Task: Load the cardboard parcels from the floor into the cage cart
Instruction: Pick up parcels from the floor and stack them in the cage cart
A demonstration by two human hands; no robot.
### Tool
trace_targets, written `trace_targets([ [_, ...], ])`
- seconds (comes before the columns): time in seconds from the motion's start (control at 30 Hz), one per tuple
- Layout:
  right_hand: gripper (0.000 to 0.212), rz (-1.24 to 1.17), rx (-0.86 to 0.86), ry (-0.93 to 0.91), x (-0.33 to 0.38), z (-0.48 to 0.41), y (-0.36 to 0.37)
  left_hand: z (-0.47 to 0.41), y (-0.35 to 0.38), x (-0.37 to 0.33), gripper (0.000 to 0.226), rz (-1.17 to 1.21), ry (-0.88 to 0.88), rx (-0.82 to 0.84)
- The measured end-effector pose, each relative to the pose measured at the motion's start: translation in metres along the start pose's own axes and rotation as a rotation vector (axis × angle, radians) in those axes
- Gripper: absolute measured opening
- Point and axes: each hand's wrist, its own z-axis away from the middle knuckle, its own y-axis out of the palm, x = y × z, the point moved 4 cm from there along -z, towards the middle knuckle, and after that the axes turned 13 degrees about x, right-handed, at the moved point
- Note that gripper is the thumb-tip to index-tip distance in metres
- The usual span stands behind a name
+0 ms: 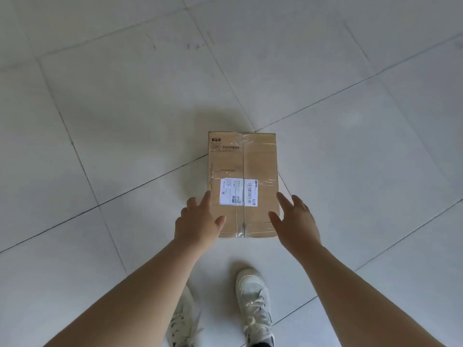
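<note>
The taped brown cardboard parcel (243, 184) lies unlifted on the tiled floor (100, 121); left hand (199, 222) and right hand (295, 221) flank it, fingers spread wide; no cart visible.

Parcel (246, 161): its near left corner is hidden behind the left grip (198, 221), its near right corner behind the right grip (295, 221). Whether either grip touches the cardboard cannot be told, though contact seems likely. Label (238, 191), between the grips: print too small to read. Left shoe (184, 319) and right shoe (254, 304), nearer than the grips: cut off by the lower edge.
</note>
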Motion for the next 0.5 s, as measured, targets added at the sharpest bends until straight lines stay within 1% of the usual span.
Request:
trace_targets([
  [0.1, 0.06, -0.026, 0.053, 0.01, -0.018, -0.032, 0.031, -0.037, 0.037, 0.001, 0.083, 0.048, -0.027, 0.055],
  [0.2, 0.065, -0.112, 0.085, -0.004, -0.025, -0.053, 0.055, -0.064, 0.062, 0.007, 0.096, 0.143, -0.048, 0.027],
  [0.33, 0.076, -0.255, 0.078, -0.073, -0.022, -0.064, 0.072, -0.081, 0.077, 0.01, 0.111, 0.364, 0.077, -0.022],
  [0.4, 0.079, -0.269, 0.056, -0.086, -0.018, -0.063, 0.071, -0.078, 0.072, 0.01, 0.108, 0.394, 0.067, -0.074],
  [0.5, 0.076, -0.274, 0.037, -0.123, -0.007, -0.054, 0.057, -0.063, 0.061, 0.011, 0.098, 0.408, 0.053, -0.126],
])
